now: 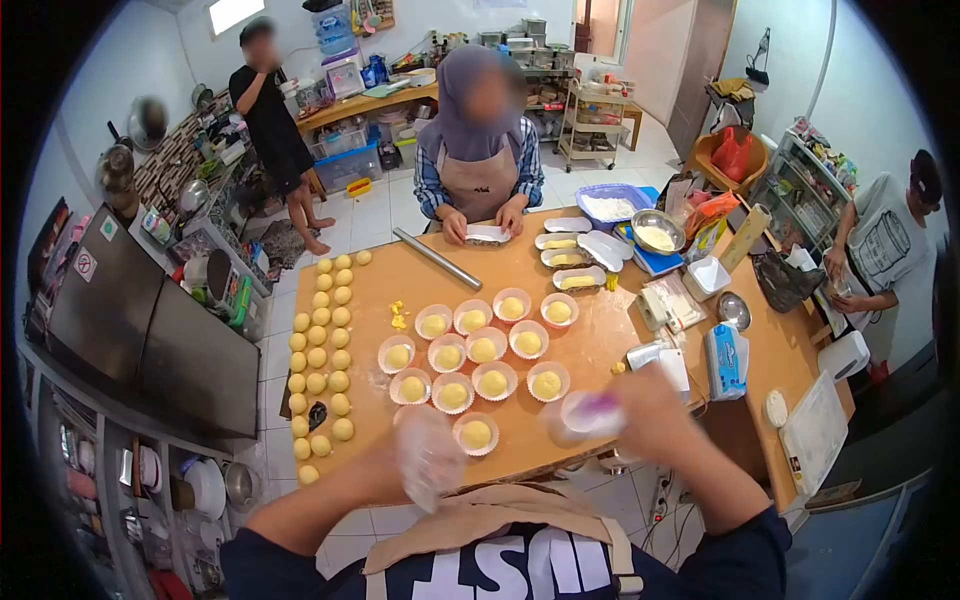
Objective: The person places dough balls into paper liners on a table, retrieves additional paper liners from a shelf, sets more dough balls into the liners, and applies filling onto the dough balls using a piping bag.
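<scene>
My left hand [430, 460], in a clear plastic glove, is over the near table edge beside the paper cups. Motion smears its fingers. My right hand [645, 410] is also blurred, closed at a white and purple thing [590, 412] that is too smeared to name. Several white paper cups [476, 446], each with a round yellow dough ball [475, 433] in it, stand on the table between and beyond my hands. To the left, more yellow dough balls [342, 429] lie in rows directly on the wood.
Across the wooden table [380, 290], a person [480, 150] handles a small white tray [487, 233]. A metal rolling pin [437, 258] lies nearby. On the right are filled trays [577, 281], a metal bowl [658, 232] and a tissue pack [726, 362]. Two other people stand farther off.
</scene>
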Action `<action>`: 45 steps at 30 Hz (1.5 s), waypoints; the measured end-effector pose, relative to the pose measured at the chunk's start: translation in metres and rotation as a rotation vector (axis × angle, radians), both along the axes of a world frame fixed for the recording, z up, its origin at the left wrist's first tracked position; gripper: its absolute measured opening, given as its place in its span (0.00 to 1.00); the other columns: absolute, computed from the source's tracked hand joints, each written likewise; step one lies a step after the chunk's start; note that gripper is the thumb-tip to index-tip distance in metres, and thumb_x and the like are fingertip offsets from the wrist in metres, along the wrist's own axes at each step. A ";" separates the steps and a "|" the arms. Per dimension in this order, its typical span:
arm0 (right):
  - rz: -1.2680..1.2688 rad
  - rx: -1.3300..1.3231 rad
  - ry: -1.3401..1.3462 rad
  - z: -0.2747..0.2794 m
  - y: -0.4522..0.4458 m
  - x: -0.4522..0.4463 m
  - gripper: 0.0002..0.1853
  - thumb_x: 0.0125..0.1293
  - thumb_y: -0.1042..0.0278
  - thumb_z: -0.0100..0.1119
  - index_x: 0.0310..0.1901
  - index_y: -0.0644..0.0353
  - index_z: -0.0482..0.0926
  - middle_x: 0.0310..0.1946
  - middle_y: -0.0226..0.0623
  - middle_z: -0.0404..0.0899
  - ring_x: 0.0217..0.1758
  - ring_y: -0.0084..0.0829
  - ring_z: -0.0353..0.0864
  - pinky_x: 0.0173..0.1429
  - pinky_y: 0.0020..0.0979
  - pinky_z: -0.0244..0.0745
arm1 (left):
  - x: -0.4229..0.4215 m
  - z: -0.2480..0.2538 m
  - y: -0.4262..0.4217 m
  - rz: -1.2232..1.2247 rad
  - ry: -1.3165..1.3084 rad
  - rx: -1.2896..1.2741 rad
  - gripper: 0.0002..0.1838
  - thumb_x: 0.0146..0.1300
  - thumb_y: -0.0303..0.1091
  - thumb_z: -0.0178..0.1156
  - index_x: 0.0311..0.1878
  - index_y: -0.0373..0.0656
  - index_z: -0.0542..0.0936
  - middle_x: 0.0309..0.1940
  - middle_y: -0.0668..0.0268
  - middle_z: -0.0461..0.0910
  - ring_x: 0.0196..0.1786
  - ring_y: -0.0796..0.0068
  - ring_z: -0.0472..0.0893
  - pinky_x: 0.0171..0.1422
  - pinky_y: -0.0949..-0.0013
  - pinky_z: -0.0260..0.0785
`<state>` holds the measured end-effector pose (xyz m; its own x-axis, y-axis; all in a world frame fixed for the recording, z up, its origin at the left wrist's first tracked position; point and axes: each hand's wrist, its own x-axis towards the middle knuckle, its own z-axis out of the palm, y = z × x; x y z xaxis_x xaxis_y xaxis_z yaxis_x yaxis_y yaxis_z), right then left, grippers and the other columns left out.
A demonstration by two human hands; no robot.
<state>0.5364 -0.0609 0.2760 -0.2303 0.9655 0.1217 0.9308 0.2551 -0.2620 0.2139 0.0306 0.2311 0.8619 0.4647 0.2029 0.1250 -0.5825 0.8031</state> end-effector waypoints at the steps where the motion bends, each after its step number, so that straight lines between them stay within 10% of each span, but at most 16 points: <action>1: -0.214 -0.017 0.230 -0.032 0.007 0.046 0.10 0.54 0.73 0.60 0.40 0.60 0.77 0.29 0.38 0.78 0.33 0.37 0.78 0.44 0.38 0.72 | -0.015 -0.015 0.010 0.042 0.001 0.018 0.11 0.59 0.38 0.61 0.40 0.43 0.75 0.38 0.60 0.77 0.43 0.60 0.74 0.54 0.56 0.68; 8: -0.921 -0.226 1.391 -0.243 0.025 0.237 0.22 0.58 0.75 0.55 0.56 0.60 0.68 0.37 0.36 0.75 0.35 0.26 0.76 0.36 0.30 0.73 | -0.037 -0.106 -0.006 0.608 -0.541 -0.482 0.21 0.64 0.42 0.63 0.55 0.43 0.72 0.52 0.62 0.76 0.55 0.66 0.78 0.62 0.59 0.72; 14: -1.046 0.014 1.003 -0.307 0.090 0.341 0.28 0.55 0.74 0.59 0.59 0.63 0.65 0.47 0.42 0.75 0.46 0.36 0.77 0.52 0.35 0.72 | 0.008 -0.085 -0.028 0.742 -0.867 -0.599 0.29 0.53 0.47 0.70 0.53 0.43 0.73 0.50 0.61 0.77 0.51 0.64 0.79 0.57 0.59 0.76; 20: -0.865 -0.022 0.478 -0.277 0.153 0.396 0.38 0.56 0.63 0.71 0.65 0.69 0.64 0.60 0.55 0.72 0.64 0.45 0.70 0.68 0.41 0.63 | 0.026 -0.077 -0.053 0.511 -0.879 -0.534 0.22 0.71 0.48 0.52 0.61 0.46 0.71 0.58 0.62 0.73 0.62 0.63 0.73 0.69 0.53 0.66; 27: -0.472 0.283 0.474 -0.288 0.185 0.313 0.24 0.62 0.63 0.67 0.55 0.67 0.73 0.48 0.45 0.79 0.54 0.37 0.78 0.61 0.34 0.71 | -0.001 -0.167 -0.083 0.661 -1.062 -0.889 0.25 0.73 0.53 0.45 0.64 0.46 0.68 0.57 0.64 0.73 0.57 0.65 0.74 0.65 0.53 0.67; 31: -0.340 -0.177 1.013 -0.304 0.137 0.190 0.09 0.69 0.65 0.60 0.45 0.61 0.80 0.38 0.31 0.82 0.42 0.21 0.79 0.49 0.25 0.74 | 0.038 -0.129 -0.089 0.712 -1.132 -0.832 0.24 0.73 0.51 0.45 0.63 0.45 0.68 0.53 0.64 0.74 0.54 0.65 0.75 0.58 0.52 0.72; 35: -0.117 -0.646 1.051 -0.251 0.077 0.078 0.12 0.71 0.64 0.57 0.50 0.61 0.80 0.43 0.33 0.82 0.46 0.23 0.80 0.54 0.27 0.74 | 0.054 -0.102 -0.071 0.638 -0.930 -0.747 0.24 0.69 0.46 0.54 0.62 0.42 0.69 0.50 0.62 0.76 0.51 0.65 0.77 0.53 0.52 0.75; 39: 0.168 -0.962 1.359 -0.225 0.071 0.034 0.24 0.71 0.55 0.56 0.62 0.61 0.72 0.57 0.37 0.76 0.60 0.28 0.74 0.63 0.34 0.71 | 0.077 -0.075 -0.049 0.477 -0.660 -0.539 0.41 0.44 0.42 0.78 0.61 0.41 0.69 0.40 0.60 0.81 0.46 0.64 0.81 0.52 0.64 0.76; 45: 0.305 -1.254 1.930 -0.206 0.048 -0.039 0.36 0.69 0.47 0.58 0.70 0.59 0.61 0.67 0.39 0.68 0.70 0.34 0.66 0.70 0.45 0.64 | 0.073 -0.089 -0.037 0.149 -0.552 -1.008 0.38 0.46 0.38 0.79 0.60 0.44 0.71 0.44 0.68 0.79 0.47 0.71 0.77 0.53 0.66 0.73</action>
<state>0.4976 -0.0132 0.0703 -0.7185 0.6858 -0.1159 -0.5232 -0.6427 -0.5597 0.2869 -0.0068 0.1417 0.6945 0.7194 0.0143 -0.3741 0.3440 0.8612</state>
